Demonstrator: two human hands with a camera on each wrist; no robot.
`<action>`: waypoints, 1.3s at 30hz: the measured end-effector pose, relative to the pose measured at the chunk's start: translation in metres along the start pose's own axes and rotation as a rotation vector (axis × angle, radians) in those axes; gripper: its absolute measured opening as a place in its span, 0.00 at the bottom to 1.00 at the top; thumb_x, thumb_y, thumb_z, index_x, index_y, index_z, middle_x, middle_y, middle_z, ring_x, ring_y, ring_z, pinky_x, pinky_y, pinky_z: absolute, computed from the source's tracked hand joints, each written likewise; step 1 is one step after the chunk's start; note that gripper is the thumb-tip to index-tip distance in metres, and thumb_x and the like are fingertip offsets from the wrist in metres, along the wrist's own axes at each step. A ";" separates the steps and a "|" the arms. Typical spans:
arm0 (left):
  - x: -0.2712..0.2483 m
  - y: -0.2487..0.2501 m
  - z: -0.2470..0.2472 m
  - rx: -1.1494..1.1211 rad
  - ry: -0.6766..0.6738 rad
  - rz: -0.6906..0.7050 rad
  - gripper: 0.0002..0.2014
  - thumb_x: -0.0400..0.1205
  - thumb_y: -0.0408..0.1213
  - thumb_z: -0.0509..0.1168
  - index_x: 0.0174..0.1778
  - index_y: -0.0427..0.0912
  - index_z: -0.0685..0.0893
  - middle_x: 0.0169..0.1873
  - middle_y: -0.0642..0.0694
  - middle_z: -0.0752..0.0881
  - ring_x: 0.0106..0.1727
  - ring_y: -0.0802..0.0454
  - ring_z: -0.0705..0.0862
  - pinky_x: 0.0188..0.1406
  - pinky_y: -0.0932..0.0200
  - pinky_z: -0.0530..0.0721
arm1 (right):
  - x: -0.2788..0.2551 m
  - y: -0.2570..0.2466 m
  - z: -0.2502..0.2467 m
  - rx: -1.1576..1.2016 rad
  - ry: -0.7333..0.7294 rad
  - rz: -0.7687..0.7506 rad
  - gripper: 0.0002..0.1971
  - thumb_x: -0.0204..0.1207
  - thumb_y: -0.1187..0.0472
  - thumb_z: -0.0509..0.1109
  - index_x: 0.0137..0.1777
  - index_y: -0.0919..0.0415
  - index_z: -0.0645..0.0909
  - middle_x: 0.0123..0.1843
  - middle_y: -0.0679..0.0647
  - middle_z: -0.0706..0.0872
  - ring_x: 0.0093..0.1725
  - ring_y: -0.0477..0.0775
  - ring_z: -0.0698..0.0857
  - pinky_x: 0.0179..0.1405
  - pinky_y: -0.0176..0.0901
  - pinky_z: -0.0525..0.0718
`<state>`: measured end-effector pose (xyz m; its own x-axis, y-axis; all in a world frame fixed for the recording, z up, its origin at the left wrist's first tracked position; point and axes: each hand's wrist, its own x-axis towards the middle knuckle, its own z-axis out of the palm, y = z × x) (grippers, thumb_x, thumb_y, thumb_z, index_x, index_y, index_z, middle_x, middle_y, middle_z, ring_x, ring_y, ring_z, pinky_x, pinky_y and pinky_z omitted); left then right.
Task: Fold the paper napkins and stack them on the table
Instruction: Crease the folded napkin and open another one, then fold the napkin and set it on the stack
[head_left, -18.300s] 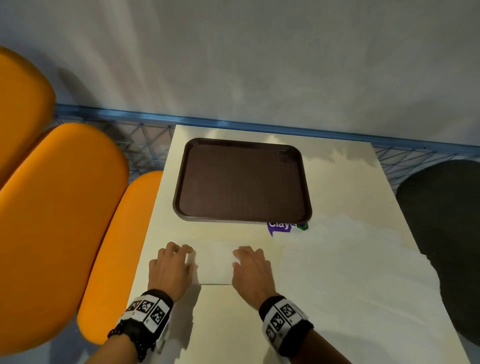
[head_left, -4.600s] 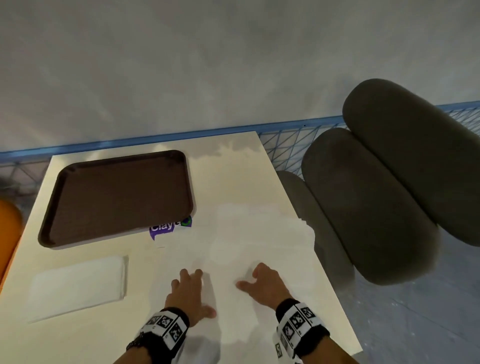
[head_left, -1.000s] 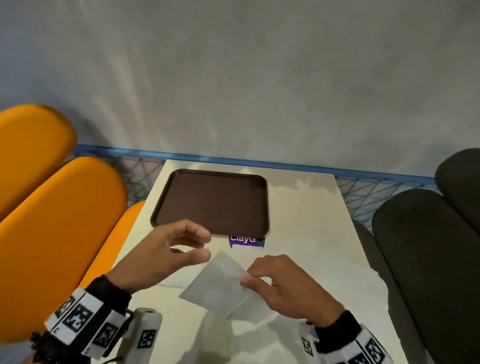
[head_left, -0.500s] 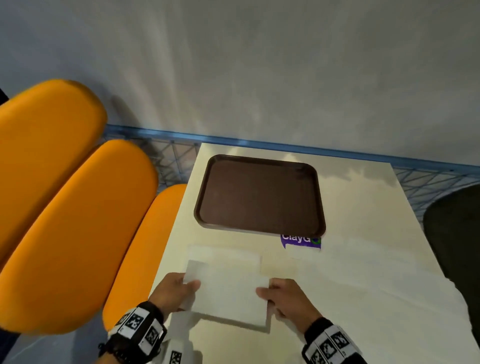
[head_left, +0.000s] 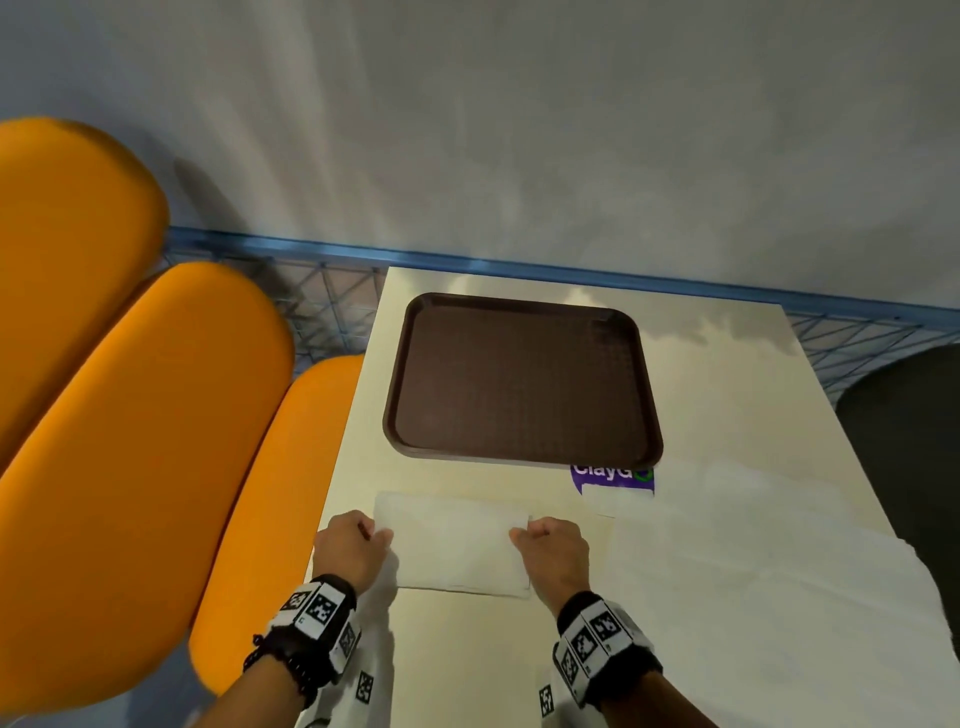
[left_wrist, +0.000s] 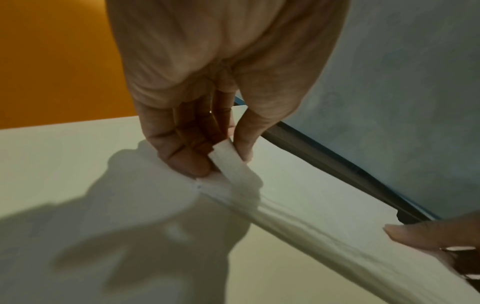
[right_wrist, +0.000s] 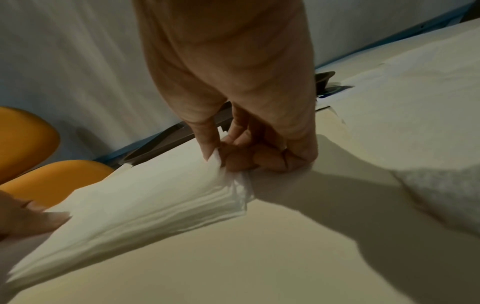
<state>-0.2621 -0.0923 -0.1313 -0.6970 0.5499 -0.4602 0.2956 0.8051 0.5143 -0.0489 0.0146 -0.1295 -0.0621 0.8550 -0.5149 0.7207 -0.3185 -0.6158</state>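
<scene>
— Half a second back that folded napkin (head_left: 457, 545) hung askew over the one on the table; now it sits lower centre of the head view, nearly square on the napkin beneath (head_left: 415, 501), whose far edge shows as a strip above it.

— Both hands have it?

— Yes. Left hand (head_left: 350, 548) pinches the left end between thumb and fingertips (left_wrist: 182, 158); right hand (head_left: 553, 553) pinches the right end, fingers curled round the layered edge (right_wrist: 233, 185).

— So which step is this?

— Stacking, I'd say: the fold looks finished. Next comes letting go gently without dragging it out of line, then reaching for the unfolded napkins (head_left: 753, 561) spread at lower right, below the brown tray (head_left: 519, 379).
</scene>
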 end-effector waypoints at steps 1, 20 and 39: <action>0.000 0.001 0.000 -0.001 0.003 -0.002 0.08 0.81 0.41 0.70 0.40 0.41 0.82 0.35 0.46 0.85 0.42 0.46 0.84 0.37 0.57 0.77 | 0.000 0.000 0.000 -0.022 0.014 -0.011 0.08 0.76 0.53 0.74 0.37 0.53 0.82 0.46 0.52 0.90 0.49 0.55 0.87 0.56 0.46 0.85; -0.084 0.110 0.061 0.388 -0.211 0.652 0.14 0.83 0.53 0.65 0.62 0.53 0.79 0.58 0.52 0.82 0.58 0.51 0.82 0.61 0.53 0.81 | -0.011 0.088 -0.109 -0.159 0.092 -0.270 0.02 0.81 0.54 0.71 0.51 0.49 0.82 0.54 0.49 0.86 0.52 0.45 0.84 0.56 0.37 0.81; -0.239 0.188 0.235 0.917 -0.975 0.732 0.41 0.82 0.60 0.63 0.87 0.60 0.48 0.85 0.48 0.29 0.85 0.33 0.31 0.85 0.34 0.52 | -0.024 0.269 -0.267 -0.020 0.016 0.126 0.18 0.73 0.48 0.79 0.52 0.54 0.74 0.52 0.48 0.79 0.53 0.50 0.79 0.51 0.37 0.73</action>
<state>0.1139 -0.0205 -0.0949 0.3581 0.5086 -0.7830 0.9195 -0.0464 0.3904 0.3305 0.0177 -0.1231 0.0409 0.8149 -0.5782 0.7358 -0.4160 -0.5344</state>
